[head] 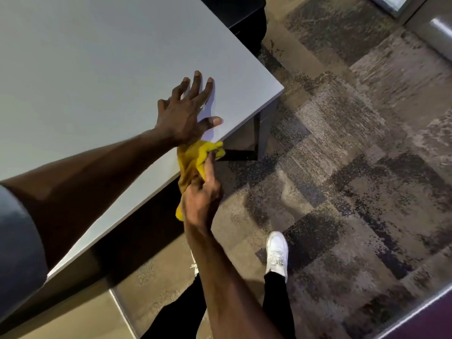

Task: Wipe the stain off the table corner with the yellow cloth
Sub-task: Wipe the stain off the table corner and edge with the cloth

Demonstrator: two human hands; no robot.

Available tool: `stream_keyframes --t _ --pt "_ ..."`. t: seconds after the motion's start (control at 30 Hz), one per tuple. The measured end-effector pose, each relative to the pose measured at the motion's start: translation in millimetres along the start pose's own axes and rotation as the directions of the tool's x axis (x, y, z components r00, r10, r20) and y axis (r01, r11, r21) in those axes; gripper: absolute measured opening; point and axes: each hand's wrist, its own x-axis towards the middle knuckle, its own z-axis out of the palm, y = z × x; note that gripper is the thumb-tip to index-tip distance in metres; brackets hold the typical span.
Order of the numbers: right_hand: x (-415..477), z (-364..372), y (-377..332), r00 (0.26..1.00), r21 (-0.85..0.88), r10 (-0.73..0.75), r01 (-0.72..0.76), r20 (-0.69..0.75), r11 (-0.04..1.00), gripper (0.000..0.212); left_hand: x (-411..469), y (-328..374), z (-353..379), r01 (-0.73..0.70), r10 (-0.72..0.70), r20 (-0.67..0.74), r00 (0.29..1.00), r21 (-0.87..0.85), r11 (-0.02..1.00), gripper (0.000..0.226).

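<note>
The grey table fills the upper left, its near corner pointing right. My left hand lies flat on the tabletop close to that corner, fingers spread, holding nothing. Just below it, at the table's front edge, my right hand grips the crumpled yellow cloth. The cloth hangs partly over the edge, under my left wrist. No stain shows on the visible tabletop.
Patchy grey and brown carpet spreads to the right of the table. My white shoe stands on it below the corner. A dark cabinet sits behind the table's far end. A table leg drops below the corner.
</note>
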Motion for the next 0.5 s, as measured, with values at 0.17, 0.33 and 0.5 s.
stream_keyframes --t 0.17,0.33,0.5 --pt "-17 9 11 0.997 -0.180 -0.077 0.076 0.001 0.981 0.066 2 -3 1 -0.020 0.020 0.020 1.000 -0.007 1.000 0.093" --pt "-27 0 20 0.992 -0.255 -0.118 0.125 0.042 0.959 0.058 -11 -3 -13 -0.050 0.058 0.123 0.991 -0.064 0.997 0.098" --pt "-36 -11 13 0.995 -0.175 -0.018 0.036 0.103 0.984 0.051 -56 -14 -31 -0.065 0.117 0.150 0.982 -0.316 0.947 0.068"
